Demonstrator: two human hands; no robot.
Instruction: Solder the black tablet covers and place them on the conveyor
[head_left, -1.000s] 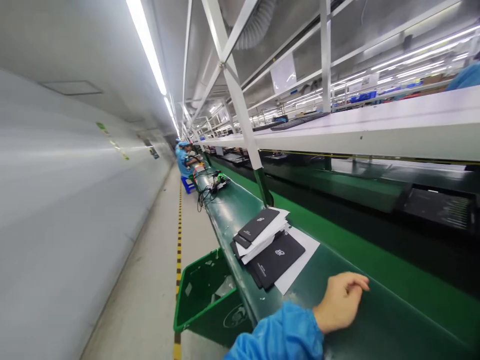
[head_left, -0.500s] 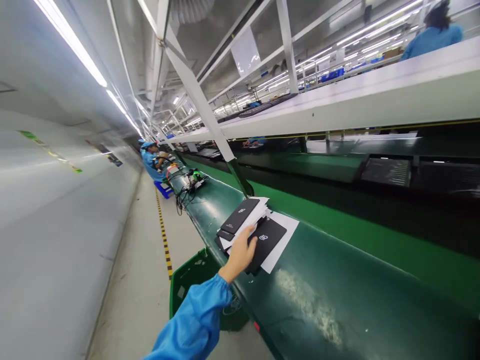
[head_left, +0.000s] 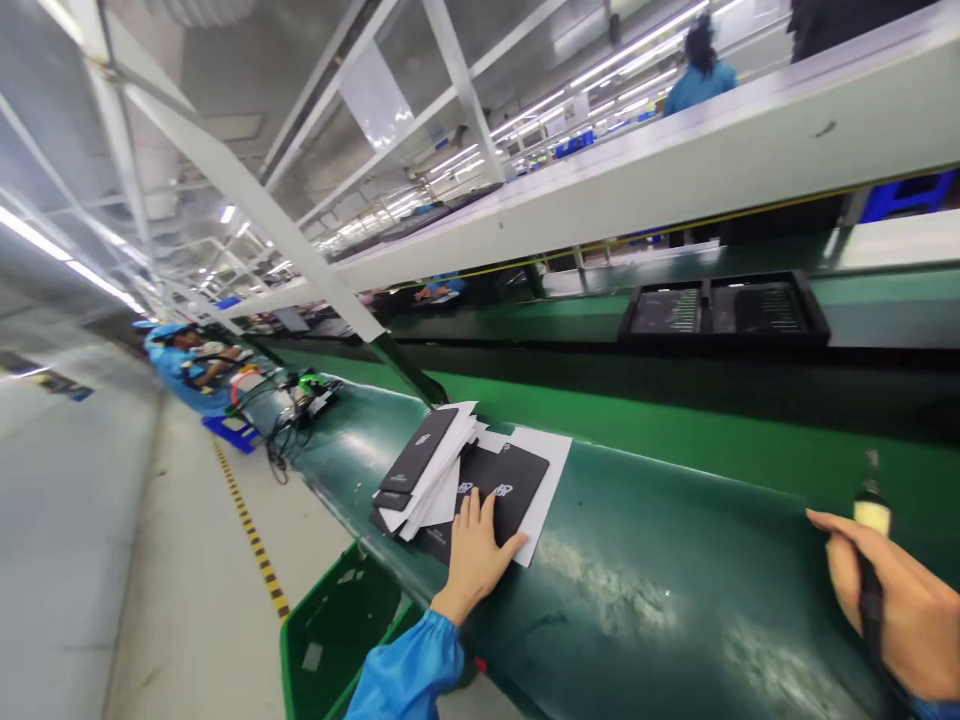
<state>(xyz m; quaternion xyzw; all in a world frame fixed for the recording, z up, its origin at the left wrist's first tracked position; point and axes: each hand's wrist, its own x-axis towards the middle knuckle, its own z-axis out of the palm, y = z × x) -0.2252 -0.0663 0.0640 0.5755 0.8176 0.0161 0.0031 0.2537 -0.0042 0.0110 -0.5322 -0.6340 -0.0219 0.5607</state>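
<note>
My left hand lies with fingers spread on black flat panels with white logos on the green bench. White sheets lie under and beside these panels. Left of the hand, another black panel rests on a stack of white sheets. At the right edge, my right hand is wrapped round a dark pen-like tool with a pale yellow band and a metal tip pointing up. The tool's exact kind is unclear.
Black trays sit across the green belt. A green bin stands below the bench edge. Cables and a green device lie farther along the bench. Co-workers in blue sit at the far left. A white post slants down behind the sheets.
The view has turned right. My left hand has shifted onto the black panels and spread its fingers; more of the panels shows. My right hand with the tool has come into view.
</note>
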